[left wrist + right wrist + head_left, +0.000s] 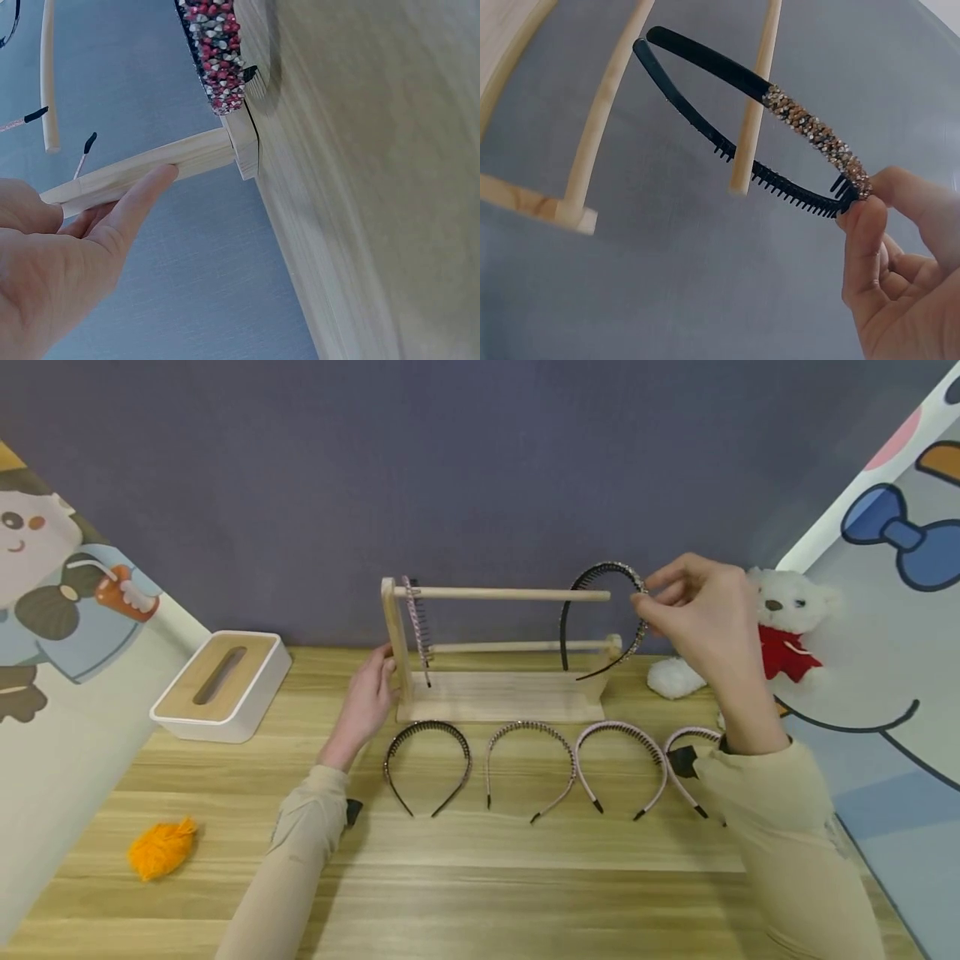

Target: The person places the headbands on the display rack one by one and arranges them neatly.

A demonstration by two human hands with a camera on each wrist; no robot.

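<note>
My right hand (pixel 705 606) pinches a black toothed headband (pixel 810 127) with glittery stones between thumb and fingertips. The headband is held up at the free right end of the rack's upper rod (pixel 517 595), and the rod tip shows between its two arms in the right wrist view. My left hand (pixel 367 697) grips the left post (pixel 150 161) of the wooden headband rack (pixel 498 697), one finger lying along the wood. A pink headband (pixel 416 627) hangs at the left end of the upper rod.
In front of the rack lie a dark headband (pixel 387 760) and several pink ones, including a pale one (pixel 573 760). A white tissue box (pixel 225 685) and an orange fuzzy thing (pixel 162 850) are at left. A white plush toy (pixel 787 602) sits at right.
</note>
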